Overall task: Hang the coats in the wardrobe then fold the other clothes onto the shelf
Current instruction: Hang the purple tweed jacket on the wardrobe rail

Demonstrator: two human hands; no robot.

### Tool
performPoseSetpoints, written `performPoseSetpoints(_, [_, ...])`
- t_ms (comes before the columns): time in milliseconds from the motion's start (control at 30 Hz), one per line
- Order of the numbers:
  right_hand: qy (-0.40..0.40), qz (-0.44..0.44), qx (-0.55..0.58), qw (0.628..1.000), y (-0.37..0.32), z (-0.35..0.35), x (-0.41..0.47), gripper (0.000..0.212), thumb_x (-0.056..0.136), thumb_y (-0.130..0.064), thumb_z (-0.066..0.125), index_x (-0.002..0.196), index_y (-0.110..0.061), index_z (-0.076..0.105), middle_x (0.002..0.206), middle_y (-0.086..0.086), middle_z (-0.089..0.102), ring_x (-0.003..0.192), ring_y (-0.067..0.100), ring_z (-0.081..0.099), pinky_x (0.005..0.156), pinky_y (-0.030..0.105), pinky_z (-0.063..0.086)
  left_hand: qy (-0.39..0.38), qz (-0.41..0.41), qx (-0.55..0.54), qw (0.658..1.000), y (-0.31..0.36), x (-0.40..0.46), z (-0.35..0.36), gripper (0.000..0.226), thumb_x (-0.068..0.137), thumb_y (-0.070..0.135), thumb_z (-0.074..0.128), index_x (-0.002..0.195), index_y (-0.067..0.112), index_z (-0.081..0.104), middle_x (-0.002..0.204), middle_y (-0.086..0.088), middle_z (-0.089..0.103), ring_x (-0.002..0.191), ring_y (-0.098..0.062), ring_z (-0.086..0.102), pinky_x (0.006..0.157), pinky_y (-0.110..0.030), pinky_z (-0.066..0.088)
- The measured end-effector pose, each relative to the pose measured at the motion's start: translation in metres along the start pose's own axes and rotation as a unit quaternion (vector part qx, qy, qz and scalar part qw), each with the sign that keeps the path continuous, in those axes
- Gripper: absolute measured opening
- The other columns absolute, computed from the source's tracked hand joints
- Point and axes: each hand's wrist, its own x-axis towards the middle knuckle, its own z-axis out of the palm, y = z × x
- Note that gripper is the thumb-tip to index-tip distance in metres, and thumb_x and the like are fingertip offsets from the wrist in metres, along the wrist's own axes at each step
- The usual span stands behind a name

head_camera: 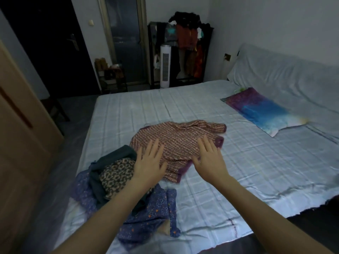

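Note:
A reddish patterned top with purple trim lies spread on the pale blue bed. My left hand rests flat on its near left part, fingers apart. On the top's near right edge lies my right hand, also flat with fingers spread. Neither hand grips the cloth. Left of the top sits a pile: a dark teal garment, a leopard-print piece and a blue speckled garment, partly under my left forearm.
A purple and blue pillow lies at the bed's far right. A wooden wardrobe door stands at the left. Across the room are a clothes rack with hanging garments, a white tower fan and a small shelf.

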Motion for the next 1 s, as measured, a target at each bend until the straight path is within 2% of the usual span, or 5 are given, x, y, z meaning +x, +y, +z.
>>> performPoseSetpoints(133, [-0.002,-0.030,0.015,0.999,0.014,0.026,0.042,0.067,0.095,-0.034,0.049,0.152,-0.013,0.023,0.161,0.009,0.016,0.148,0.030,0.014,0.116,0.049,0.019,0.005,-0.025,-0.010,1.000,0.000,0.029,0.022,0.070,0.092,0.054,0.024,0.150,0.017,0.036,0.160,-0.006,0.021,0.147,-0.026,0.022,0.116,-0.044,-0.002])
performPoseSetpoints(400, [-0.027,-0.075,0.039,0.996,0.038,0.102,0.156,0.074,0.090,-0.052,0.023,0.151,-0.011,0.028,0.159,0.011,0.020,0.146,0.032,0.020,0.114,0.052,0.026,0.012,-0.081,-0.032,0.996,-0.029,0.127,0.084,0.069,0.097,0.055,0.019,0.155,0.025,0.000,0.161,0.002,-0.016,0.148,-0.017,-0.017,0.118,-0.043,-0.013])
performPoseSetpoints(533, [-0.066,-0.082,0.042,0.994,0.065,0.140,0.192,0.068,0.093,-0.046,0.032,0.153,-0.015,0.022,0.161,0.007,0.014,0.148,0.028,0.013,0.116,0.050,0.024,-0.024,-0.096,-0.049,0.994,-0.041,0.177,0.122,0.068,0.096,0.051,0.023,0.156,0.021,0.009,0.162,-0.001,-0.009,0.149,-0.020,-0.012,0.120,-0.051,0.003])
performPoseSetpoints(667, [-0.099,-0.089,0.052,0.990,0.101,0.182,0.228,0.065,0.095,-0.031,0.055,0.151,-0.010,0.029,0.159,0.010,0.021,0.145,0.031,0.021,0.114,0.052,0.029,-0.057,-0.126,-0.065,0.988,-0.050,0.214,0.169,0.067,0.098,0.051,0.027,0.156,0.024,0.006,0.162,0.001,-0.014,0.149,-0.018,-0.014,0.121,-0.050,0.002])
performPoseSetpoints(1000, [-0.193,-0.114,0.058,0.973,0.120,0.336,0.345,0.064,0.098,-0.034,0.044,0.153,-0.011,0.020,0.161,0.010,0.011,0.147,0.027,0.014,0.119,0.042,0.019,-0.123,-0.196,-0.079,0.970,-0.087,0.266,0.313,0.063,0.098,0.054,0.021,0.153,0.024,0.025,0.163,-0.001,0.008,0.150,-0.020,0.004,0.118,-0.044,0.005])
